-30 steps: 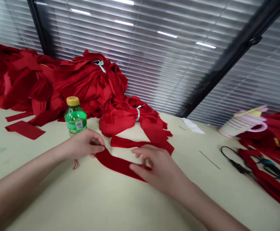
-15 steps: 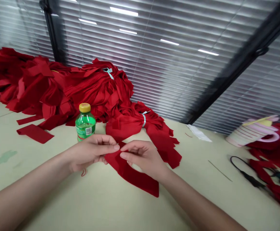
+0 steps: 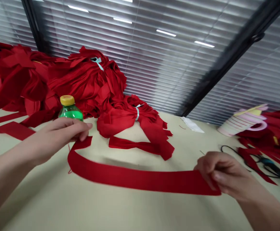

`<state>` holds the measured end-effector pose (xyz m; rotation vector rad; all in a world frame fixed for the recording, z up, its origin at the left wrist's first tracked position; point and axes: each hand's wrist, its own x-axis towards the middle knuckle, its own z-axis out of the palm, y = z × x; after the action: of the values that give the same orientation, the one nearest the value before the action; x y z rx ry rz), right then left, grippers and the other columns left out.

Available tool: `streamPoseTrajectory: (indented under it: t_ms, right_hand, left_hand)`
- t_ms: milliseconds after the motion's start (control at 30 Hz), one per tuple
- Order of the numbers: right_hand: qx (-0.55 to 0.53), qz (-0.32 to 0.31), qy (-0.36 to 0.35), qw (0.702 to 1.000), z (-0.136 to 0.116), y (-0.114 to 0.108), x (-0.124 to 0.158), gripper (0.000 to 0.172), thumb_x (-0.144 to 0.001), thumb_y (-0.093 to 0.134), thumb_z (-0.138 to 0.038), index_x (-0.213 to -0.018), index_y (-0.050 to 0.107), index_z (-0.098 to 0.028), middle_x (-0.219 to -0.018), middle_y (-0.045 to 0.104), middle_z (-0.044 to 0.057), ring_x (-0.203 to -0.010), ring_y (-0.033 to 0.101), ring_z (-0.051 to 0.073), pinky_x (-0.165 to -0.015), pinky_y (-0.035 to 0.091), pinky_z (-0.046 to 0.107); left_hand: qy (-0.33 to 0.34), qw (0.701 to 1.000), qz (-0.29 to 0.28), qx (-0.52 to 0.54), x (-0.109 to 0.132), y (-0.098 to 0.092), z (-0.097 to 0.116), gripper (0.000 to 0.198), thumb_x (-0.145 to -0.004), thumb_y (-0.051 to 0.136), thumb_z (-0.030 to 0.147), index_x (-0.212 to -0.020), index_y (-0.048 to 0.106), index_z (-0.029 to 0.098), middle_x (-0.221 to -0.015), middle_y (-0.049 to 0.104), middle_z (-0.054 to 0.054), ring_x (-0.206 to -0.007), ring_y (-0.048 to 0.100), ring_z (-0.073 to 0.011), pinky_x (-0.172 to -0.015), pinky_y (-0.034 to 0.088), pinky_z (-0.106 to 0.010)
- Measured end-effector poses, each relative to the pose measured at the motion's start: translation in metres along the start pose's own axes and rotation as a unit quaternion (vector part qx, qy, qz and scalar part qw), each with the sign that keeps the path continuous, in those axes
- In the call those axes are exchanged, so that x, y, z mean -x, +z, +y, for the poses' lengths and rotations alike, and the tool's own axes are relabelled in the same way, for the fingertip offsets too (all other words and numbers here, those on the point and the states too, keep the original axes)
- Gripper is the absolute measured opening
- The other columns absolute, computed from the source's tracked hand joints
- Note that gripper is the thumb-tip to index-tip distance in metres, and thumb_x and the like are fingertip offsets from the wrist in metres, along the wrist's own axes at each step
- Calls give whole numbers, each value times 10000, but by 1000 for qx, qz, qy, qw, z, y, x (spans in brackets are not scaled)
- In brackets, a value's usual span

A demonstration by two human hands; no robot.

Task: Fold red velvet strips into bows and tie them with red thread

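Note:
A long red fabric strip point(image 3: 140, 180) stretches in a shallow sag between my two hands, above the pale table point(image 3: 120, 211). My left hand point(image 3: 63, 136) pinches its left end, where the cloth folds back on itself. At the other end my right hand point(image 3: 223, 175) grips the strip between thumb and fingers. Just behind my left hand stands a green bottle point(image 3: 71, 113) with a yellow cap, its lower part hidden. Beyond the strip lies a red fabric bundle point(image 3: 120, 120) tied with a pale blue band, with another red piece point(image 3: 132, 145) reaching out in front of it.
Large heaps of red fabric point(image 3: 82, 77) line the back left, against window blinds point(image 3: 173, 64). At the right are a striped cup point(image 3: 241, 120) with a pink handle, more red cloth point(image 3: 274, 134) and a dark-teal handled tool point(image 3: 274, 168). White paper point(image 3: 192, 124) lies near the window.
My hands have moved from close together to wide apart, left hand leftward and right hand rightward. The red strip is now drawn out between them. The view has shifted slightly.

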<state>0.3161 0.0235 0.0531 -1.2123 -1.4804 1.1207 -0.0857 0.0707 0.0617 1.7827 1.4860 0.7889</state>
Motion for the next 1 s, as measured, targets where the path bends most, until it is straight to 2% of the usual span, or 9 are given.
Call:
streamPoseTrajectory:
  t_ms: [67, 167, 267, 333, 467, 567, 667, 833, 1000]
  right_hand:
    - [53, -70, 9, 996, 11, -4, 3, 364, -619, 750, -564, -578, 628, -224, -456, 538, 31, -398, 468, 105, -422, 335, 276]
    - [126, -185, 36, 974, 25, 9, 0, 304, -698, 704, -518, -650, 715, -218, -602, 650, 65, -540, 570, 146, -506, 423, 281]
    - [196, -202, 55, 958, 28, 35, -3, 227, -837, 576, -413, -884, 721, -246, -828, 703, 42, -722, 633, 173, -613, 482, 272]
    - [253, -200, 34, 946, 23, 51, -1, 230, -887, 506, -355, -984, 688, -252, -919, 690, 31, -788, 628, 165, -662, 488, 262]
    - [298, -218, -54, 928, 9, 69, 5, 223, -913, 466, -247, -1076, 618, -250, -943, 654, 22, -818, 599, 139, -716, 469, 248]
    - [291, -235, -75, 924, 3, 79, 6, 195, -886, 528, -207, -1067, 569, -266, -912, 644, -20, -775, 591, 106, -716, 443, 231]
    - [274, -253, -66, 926, 4, 96, 1, 123, -860, 571, -180, -954, 530, -247, -810, 637, -65, -723, 574, 88, -685, 416, 218]
    - [296, -228, -95, 923, 18, 120, -8, 136, -814, 631, -151, -799, 509, -209, -737, 602, -81, -706, 540, 86, -749, 379, 254]
    - [299, -236, -120, 917, 27, 123, -10, 144, -793, 664, -137, -787, 536, -203, -731, 611, -87, -691, 548, 75, -775, 367, 260]
  left_hand:
    - [-18, 999, -20, 20, 0, 5, 0, 311, -793, 453, 440, -623, 563, 204, -682, 571, -6, -676, 528, -171, -614, 444, -271]
    - [-22, 990, -136, -18, 3, 24, 3, 261, -774, 476, 421, -681, 608, 215, -719, 608, -4, -697, 562, -186, -611, 460, -263]
    - [18, 971, -234, -44, 12, 47, 7, 147, -778, 505, 328, -763, 608, 223, -762, 619, 10, -703, 565, -169, -612, 450, -238]
    - [50, 965, -255, -44, 19, 60, 9, 115, -798, 491, 255, -813, 603, 232, -826, 619, 14, -746, 570, -152, -640, 444, -221]
    - [127, 948, -289, -31, 30, 74, 8, 174, -844, 426, 157, -894, 566, 248, -921, 580, 14, -769, 550, -117, -644, 430, -204]
    - [173, 939, -292, -45, 33, 82, 5, 211, -859, 389, 110, -913, 540, 247, -898, 550, 13, -788, 533, -109, -651, 422, -202]
    - [205, 942, -254, -75, 34, 88, 3, 212, -847, 388, 78, -886, 533, 228, -847, 541, 11, -824, 526, -119, -685, 415, -212]
    - [183, 957, -209, -86, 33, 90, 1, 196, -810, 420, 67, -830, 545, 217, -809, 535, 20, -690, 523, -94, -599, 405, -203]
    - [176, 957, -214, -80, 36, 91, -1, 189, -795, 435, 68, -831, 539, 221, -830, 535, 21, -731, 535, -95, -621, 417, -195]
